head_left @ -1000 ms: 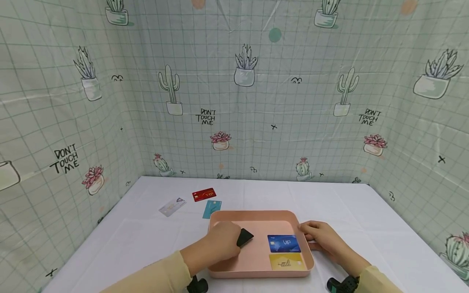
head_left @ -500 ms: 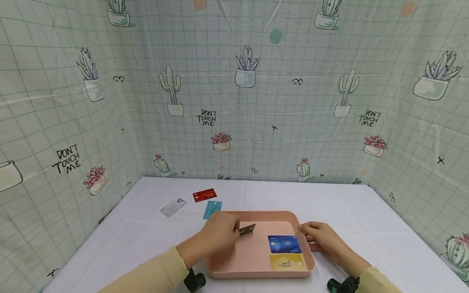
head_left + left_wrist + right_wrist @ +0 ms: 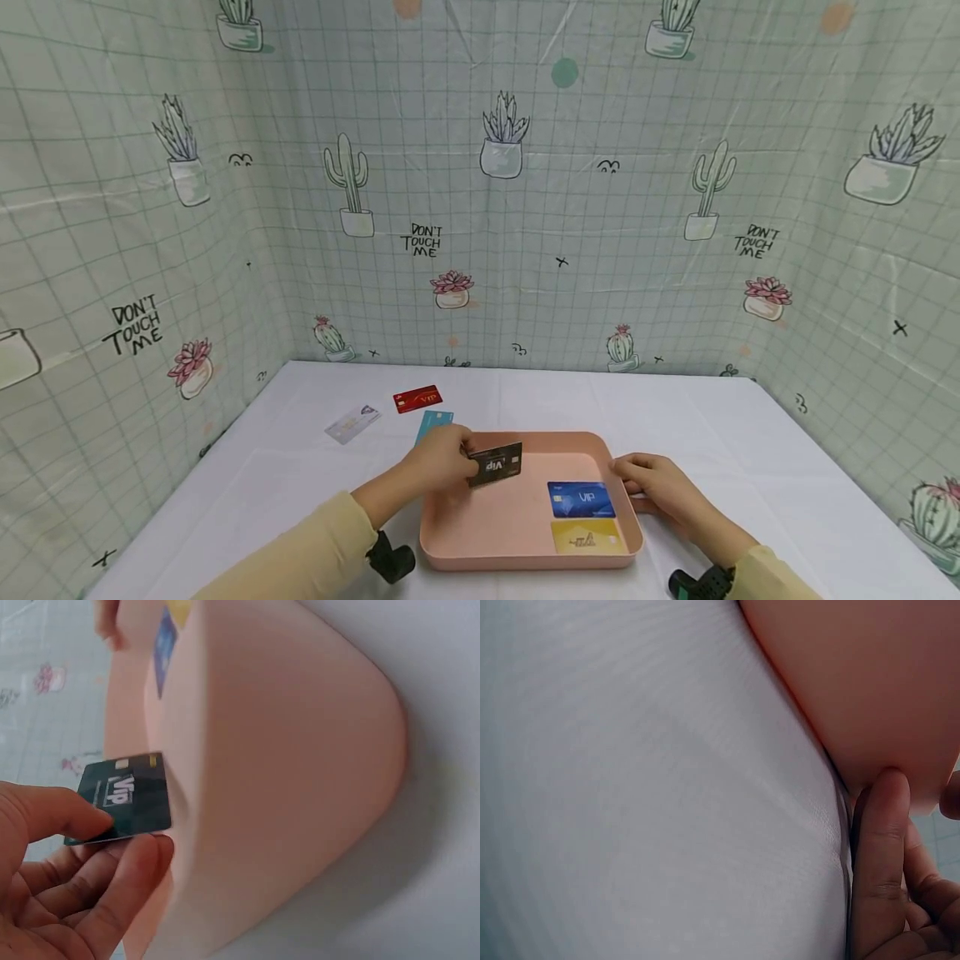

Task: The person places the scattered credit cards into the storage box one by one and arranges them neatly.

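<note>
My left hand (image 3: 438,458) pinches a black VIP card (image 3: 497,464) between thumb and fingers, tilted above the left part of a pink tray (image 3: 517,560). Close up in the left wrist view, the thumb lies on the face of the black card (image 3: 127,795) and the fingers are under it. My right hand (image 3: 663,486) grips the tray's right side, with a finger at the rim. Inside the tray on the right lie a blue VIP card (image 3: 582,500) and, nearer the front, a yellow card (image 3: 588,537).
Behind and left of the tray, a red VIP card (image 3: 417,399), a silvery card (image 3: 353,424) and a teal card (image 3: 432,422) lie on the white tablecloth (image 3: 337,475). My left hand partly covers the teal one. A patterned curtain (image 3: 525,208) surrounds the table.
My left hand has moved back and slightly left with the black card, turning its printed VIP face into the head view. The right hand and the tray have stayed nearly still.
</note>
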Action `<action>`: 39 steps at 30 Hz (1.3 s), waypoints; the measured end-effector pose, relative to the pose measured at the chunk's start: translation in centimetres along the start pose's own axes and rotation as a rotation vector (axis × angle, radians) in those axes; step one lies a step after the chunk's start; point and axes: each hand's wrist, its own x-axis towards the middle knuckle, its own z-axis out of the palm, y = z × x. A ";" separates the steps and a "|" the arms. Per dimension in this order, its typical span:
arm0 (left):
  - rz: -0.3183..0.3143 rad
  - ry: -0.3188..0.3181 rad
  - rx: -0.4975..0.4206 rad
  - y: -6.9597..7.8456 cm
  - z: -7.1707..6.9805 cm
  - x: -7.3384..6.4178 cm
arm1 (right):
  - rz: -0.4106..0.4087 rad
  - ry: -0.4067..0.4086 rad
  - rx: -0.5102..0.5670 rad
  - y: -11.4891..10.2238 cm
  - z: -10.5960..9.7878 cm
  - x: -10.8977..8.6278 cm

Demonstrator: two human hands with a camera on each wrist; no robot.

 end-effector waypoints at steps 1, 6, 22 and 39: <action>-0.004 0.008 -0.013 0.0 -0.1 0.1 | -0.003 -0.002 -0.002 0.0 0.0 0.0; -0.050 0.014 -0.122 -0.1 -0.1 0.6 | -0.009 0.002 0.001 0.0 0.0 0.0; -0.208 -0.126 -0.555 0.4 0.2 1.0 | -0.020 0.010 -0.003 0.0 0.0 0.1; -0.260 -0.124 -0.679 0.9 1.7 1.3 | 0.000 0.021 -0.010 0.0 0.2 0.2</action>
